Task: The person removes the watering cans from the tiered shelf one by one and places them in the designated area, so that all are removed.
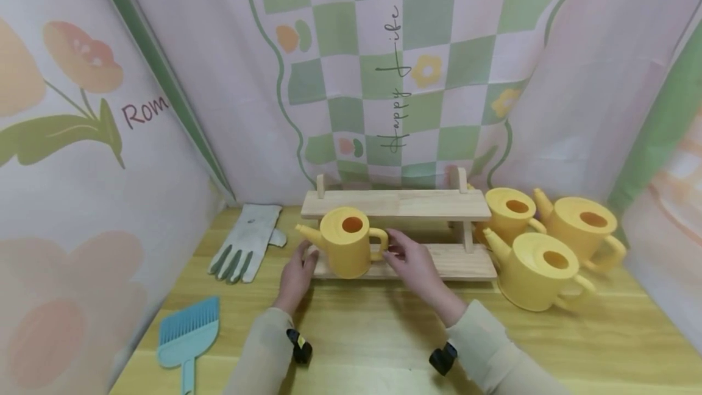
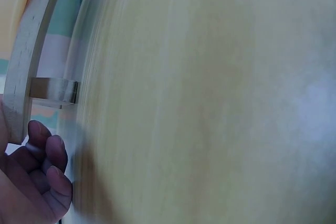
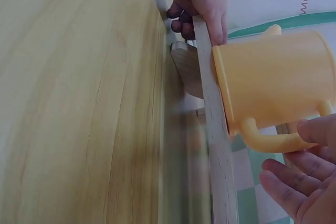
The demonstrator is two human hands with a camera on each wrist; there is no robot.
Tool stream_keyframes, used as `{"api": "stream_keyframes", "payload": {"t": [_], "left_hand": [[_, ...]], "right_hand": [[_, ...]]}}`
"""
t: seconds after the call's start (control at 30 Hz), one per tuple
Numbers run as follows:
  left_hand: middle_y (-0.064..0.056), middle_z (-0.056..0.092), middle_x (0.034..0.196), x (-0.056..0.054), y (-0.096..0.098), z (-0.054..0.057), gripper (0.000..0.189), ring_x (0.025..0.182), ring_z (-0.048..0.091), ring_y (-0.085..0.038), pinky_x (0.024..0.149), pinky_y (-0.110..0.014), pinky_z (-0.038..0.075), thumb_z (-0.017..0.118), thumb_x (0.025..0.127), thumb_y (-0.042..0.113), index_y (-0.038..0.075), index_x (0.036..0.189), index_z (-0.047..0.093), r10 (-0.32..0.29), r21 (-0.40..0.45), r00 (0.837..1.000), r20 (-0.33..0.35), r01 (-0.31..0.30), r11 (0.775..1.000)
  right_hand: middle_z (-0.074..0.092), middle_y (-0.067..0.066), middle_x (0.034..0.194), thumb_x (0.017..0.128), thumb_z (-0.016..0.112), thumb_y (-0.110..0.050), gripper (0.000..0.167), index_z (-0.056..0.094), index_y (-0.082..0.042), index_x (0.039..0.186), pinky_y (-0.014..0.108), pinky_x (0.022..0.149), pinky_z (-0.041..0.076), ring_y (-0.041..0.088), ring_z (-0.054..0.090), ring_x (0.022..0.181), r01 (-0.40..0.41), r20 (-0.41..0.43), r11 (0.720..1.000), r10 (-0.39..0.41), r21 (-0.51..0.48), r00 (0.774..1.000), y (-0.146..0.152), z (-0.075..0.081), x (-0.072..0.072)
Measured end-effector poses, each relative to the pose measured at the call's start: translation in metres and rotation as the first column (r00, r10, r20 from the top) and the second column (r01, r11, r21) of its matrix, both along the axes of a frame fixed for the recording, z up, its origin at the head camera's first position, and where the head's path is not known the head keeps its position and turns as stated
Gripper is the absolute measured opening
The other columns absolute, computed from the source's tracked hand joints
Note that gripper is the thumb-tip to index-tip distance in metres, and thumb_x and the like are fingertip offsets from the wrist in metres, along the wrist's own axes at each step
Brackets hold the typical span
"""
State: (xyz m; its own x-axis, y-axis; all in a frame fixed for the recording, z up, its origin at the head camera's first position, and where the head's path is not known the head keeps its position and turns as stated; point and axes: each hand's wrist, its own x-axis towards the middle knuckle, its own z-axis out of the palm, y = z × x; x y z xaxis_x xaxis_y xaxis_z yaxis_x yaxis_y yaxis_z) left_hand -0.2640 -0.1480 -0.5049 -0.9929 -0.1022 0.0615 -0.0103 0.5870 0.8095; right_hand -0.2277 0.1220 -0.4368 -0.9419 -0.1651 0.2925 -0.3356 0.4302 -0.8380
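A yellow watering can (image 1: 345,252) stands upright at the left part of the lower board of a two-tier wooden shelf (image 1: 455,261), its spout to the left. My right hand (image 1: 414,264) pinches the can's handle (image 3: 273,142) between thumb and fingers, seen close in the right wrist view. At the board's left end my left hand (image 1: 296,276) grips the shelf, thumb on top and curled fingers (image 2: 56,150) below the board. The right wrist view shows the can's base on the board, close to that left hand (image 3: 202,1).
Three more yellow watering cans, one of them in front (image 1: 534,279), stand right of the shelf. A grey-white glove (image 1: 249,239) lies to the left on the wooden table (image 1: 362,334). Nearer is a blue brush (image 1: 189,331). A patterned curtain (image 1: 378,102) hangs behind the shelf.
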Motion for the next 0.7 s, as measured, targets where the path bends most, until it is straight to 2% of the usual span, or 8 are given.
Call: {"api": "stream_keyframes", "payload": {"t": [0.2,0.4,0.53,0.7], "left_hand": [[-0.017,0.046,0.146,0.0008,-0.0003,0.0009,0.055,0.130,0.045,-0.039,0.107,-0.055,0.036,0.046,0.102,0.046,0.017,0.148,0.041,-0.007,-0.005,1.000,-0.003,0.007,1.000],[-0.016,0.047,0.145,0.0015,0.0001,0.0026,0.050,0.131,0.045,-0.039,0.107,-0.055,0.036,0.046,0.102,0.046,0.022,0.145,0.044,-0.007,-0.008,1.000,-0.001,0.007,1.000],[-0.016,0.047,0.146,0.0023,0.0005,0.0033,0.050,0.131,0.044,-0.039,0.107,-0.056,0.036,0.046,0.102,0.046,0.022,0.145,0.044,-0.004,-0.007,1.000,0.003,0.004,1.000],[-0.016,0.049,0.144,0.0023,0.0008,0.0025,0.048,0.128,0.047,-0.040,0.105,-0.057,0.038,0.047,0.103,0.042,0.020,0.144,0.045,-0.010,-0.021,1.000,-0.019,0.010,1.000]], "right_hand": [[0.069,0.015,0.106,0.090,0.069,-0.004,0.038,0.060,0.001,0.126,0.036,0.081,0.057,0.028,0.067,0.096,0.051,-0.015,0.998,-0.050,0.029,0.999,-0.0046,0.0012,0.0006],[0.071,0.012,0.099,0.090,0.068,-0.003,0.021,0.068,-0.001,0.111,0.028,0.067,0.058,0.022,0.069,0.081,0.067,-0.039,0.997,-0.066,0.033,0.997,-0.0059,0.0014,0.0033],[0.071,0.015,0.101,0.091,0.068,-0.004,0.023,0.068,0.000,0.114,0.026,0.064,0.058,0.023,0.070,0.079,0.074,-0.057,0.997,-0.072,0.034,0.996,-0.0045,0.0013,0.0056],[0.071,0.017,0.105,0.091,0.068,-0.004,0.028,0.067,0.001,0.119,0.027,0.067,0.059,0.027,0.071,0.086,0.092,-0.077,0.995,-0.090,0.023,0.993,-0.0003,-0.0007,0.0095]]}}
